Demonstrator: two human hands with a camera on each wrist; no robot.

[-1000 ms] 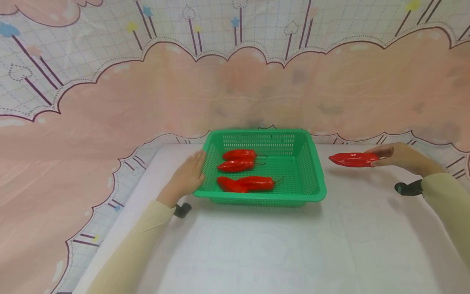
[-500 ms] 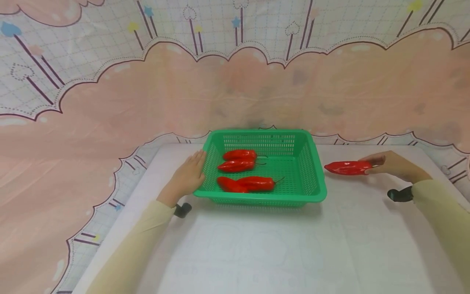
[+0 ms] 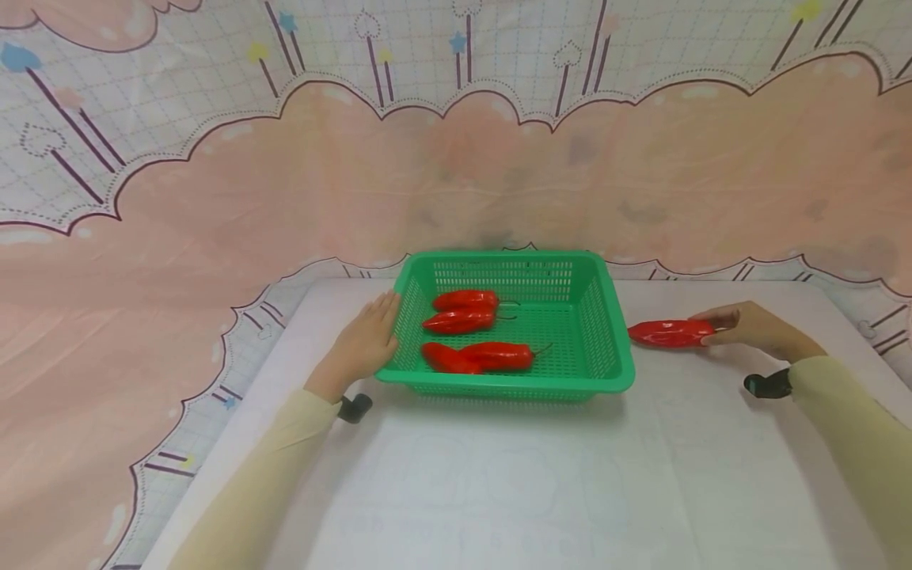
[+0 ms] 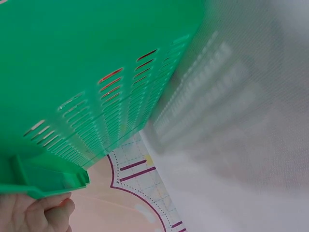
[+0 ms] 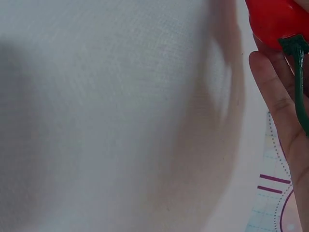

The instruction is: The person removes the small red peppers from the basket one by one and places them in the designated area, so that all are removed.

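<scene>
Currently: right hand [image 3: 757,328] on red pepper [image 3: 668,333], left hand [image 3: 362,342] at green basket [image 3: 499,381]

Right hand: fingers grip the red pepper at its stem end, thumb on the near side. Pepper lies roughly level, to the right of the basket, pointed tip toward the basket's right rim; contact between tip and rim cannot be told. Cannot tell either whether it bears on the desk [image 3: 499,475]. Right wrist view: green stem [image 5: 299,82] curves down in front of the fingers.

Left hand: fingers extended, laid against the basket's left side at the rim. Left wrist view: fingertips just under the rim, slotted wall alongside.

Basket: upright on the desk, toward the far edge. Inside, four red peppers, all in the left and middle part. Far pair [image 3: 465,300] side by side, stems to the right. Near pair [image 3: 499,355] meets end to side along the front wall; only the right one's stem shows.

Other: pale sleeves [image 3: 848,443] on both arms, a black device [image 3: 768,385] at each wrist. Patterned cloth [image 3: 427,182] behind the desk, pink with scalloped outlines.
</scene>
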